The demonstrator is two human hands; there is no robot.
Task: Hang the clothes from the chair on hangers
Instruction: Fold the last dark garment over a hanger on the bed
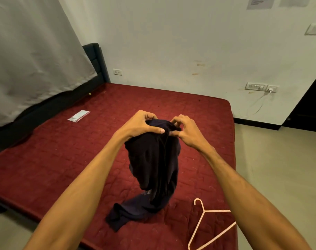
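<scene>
Small clear packet (78,115) lies far left on red mattress (63,159), apart from work. Left hand (141,124) closed, pinching bunched top of dark garment (153,165). Garment held up over mattress middle, lower end trailing onto mattress. Right hand (187,131) pinches same top edge, fingers curled. Pink hanger (207,224) lies untouched near right, partly behind right forearm. Step, likely: finding neck opening. Next: spread opening, free one hand, fetch hanger.

Between our hands we see soft matt dark cloth garment (153,159), over a quilted velvety red mattress (81,159), near a smooth pink plastic hanger (206,230).
</scene>
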